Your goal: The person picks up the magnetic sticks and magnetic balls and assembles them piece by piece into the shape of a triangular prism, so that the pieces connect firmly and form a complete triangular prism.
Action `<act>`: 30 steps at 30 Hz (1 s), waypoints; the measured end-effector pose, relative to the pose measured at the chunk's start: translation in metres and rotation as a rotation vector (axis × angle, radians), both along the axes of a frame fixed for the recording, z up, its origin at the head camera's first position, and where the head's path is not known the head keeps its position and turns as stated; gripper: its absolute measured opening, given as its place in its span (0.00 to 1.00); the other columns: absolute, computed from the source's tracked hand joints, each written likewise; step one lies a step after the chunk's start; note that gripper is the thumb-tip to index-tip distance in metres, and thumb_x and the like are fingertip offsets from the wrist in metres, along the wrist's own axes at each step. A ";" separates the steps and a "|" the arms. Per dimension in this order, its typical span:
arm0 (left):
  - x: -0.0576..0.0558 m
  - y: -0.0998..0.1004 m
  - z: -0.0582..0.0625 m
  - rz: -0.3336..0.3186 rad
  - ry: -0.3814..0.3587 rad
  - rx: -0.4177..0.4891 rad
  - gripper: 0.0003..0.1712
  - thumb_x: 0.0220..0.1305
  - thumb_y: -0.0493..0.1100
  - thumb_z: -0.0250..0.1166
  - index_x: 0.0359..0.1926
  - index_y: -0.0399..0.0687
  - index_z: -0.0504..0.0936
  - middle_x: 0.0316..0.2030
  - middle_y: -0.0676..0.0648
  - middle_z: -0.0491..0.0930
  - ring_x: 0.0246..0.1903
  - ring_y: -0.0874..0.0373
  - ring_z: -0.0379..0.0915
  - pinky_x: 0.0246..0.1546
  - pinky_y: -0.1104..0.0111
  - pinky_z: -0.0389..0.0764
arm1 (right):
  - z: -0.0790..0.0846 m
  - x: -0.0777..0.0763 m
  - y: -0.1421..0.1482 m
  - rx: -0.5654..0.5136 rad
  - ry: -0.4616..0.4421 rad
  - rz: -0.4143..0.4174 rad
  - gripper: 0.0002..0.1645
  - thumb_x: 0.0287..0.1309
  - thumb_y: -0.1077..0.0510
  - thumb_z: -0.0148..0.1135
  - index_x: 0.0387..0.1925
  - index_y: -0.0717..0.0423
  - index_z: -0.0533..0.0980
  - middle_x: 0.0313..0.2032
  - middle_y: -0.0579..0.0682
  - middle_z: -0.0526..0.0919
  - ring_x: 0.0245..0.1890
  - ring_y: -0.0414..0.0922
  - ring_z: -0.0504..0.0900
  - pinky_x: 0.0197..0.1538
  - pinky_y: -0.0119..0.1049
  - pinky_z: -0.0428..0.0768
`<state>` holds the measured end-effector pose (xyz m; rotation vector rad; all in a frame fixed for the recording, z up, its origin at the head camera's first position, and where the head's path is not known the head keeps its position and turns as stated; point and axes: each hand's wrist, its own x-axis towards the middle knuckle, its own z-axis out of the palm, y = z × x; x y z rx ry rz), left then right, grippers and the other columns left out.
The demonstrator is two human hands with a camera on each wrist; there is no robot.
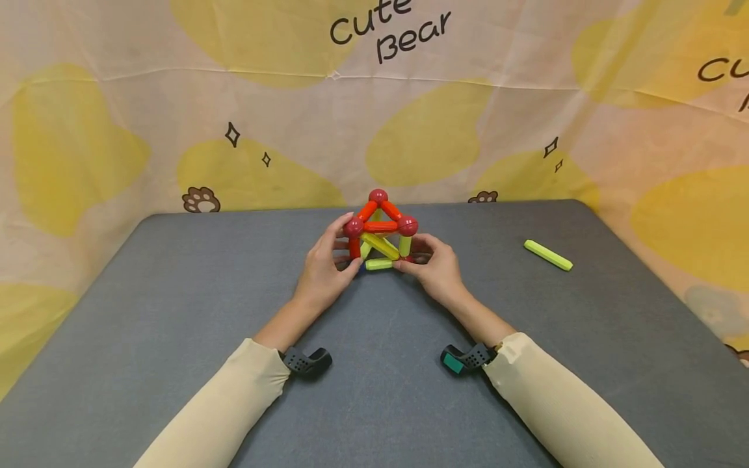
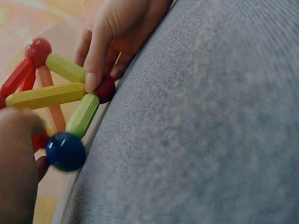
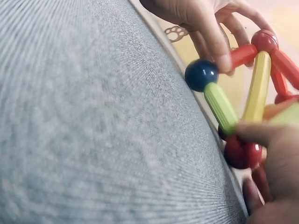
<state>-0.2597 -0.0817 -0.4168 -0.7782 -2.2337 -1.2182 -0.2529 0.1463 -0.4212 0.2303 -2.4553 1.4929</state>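
Between both hands a structure of magnetic rods and balls (image 1: 380,227) stands on the grey table. Three red balls and red rods form a triangle at its top. A yellow rod (image 2: 46,95) slants across the front, above a light green rod (image 3: 221,108) that joins a blue ball (image 3: 201,75) to a dark red ball (image 2: 106,89). My left hand (image 1: 324,266) grips the structure's left side, its thumb by the red upright rod near the blue ball. At the lower right corner, my right hand (image 1: 439,270) pinches the structure by the dark red ball. Fingers hide parts of the back.
A loose light green rod (image 1: 548,255) lies on the table (image 1: 374,390) to the right of the right hand. Behind the table's far edge hangs a printed cloth (image 1: 328,110) with yellow patches. A dark band (image 1: 307,363) sits on each wrist.
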 end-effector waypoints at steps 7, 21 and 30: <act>0.004 0.000 0.002 -0.135 -0.002 -0.027 0.44 0.62 0.34 0.70 0.76 0.56 0.63 0.55 0.41 0.81 0.45 0.48 0.86 0.39 0.61 0.89 | 0.001 0.002 0.000 0.006 -0.004 -0.142 0.24 0.60 0.59 0.70 0.58 0.57 0.77 0.39 0.58 0.86 0.39 0.51 0.85 0.39 0.32 0.78; 0.009 0.003 0.004 -0.316 -0.105 -0.136 0.50 0.63 0.33 0.66 0.80 0.54 0.52 0.70 0.41 0.72 0.52 0.47 0.84 0.46 0.59 0.88 | -0.002 0.003 -0.003 0.175 0.024 0.175 0.47 0.58 0.44 0.73 0.75 0.42 0.63 0.67 0.52 0.77 0.65 0.51 0.79 0.68 0.51 0.76; 0.005 0.007 0.005 0.081 0.290 0.070 0.33 0.58 0.29 0.63 0.66 0.39 0.72 0.46 0.37 0.84 0.43 0.47 0.82 0.47 0.60 0.85 | -0.002 0.001 -0.002 0.125 0.076 0.106 0.36 0.63 0.58 0.68 0.70 0.55 0.68 0.60 0.61 0.82 0.60 0.55 0.83 0.63 0.50 0.81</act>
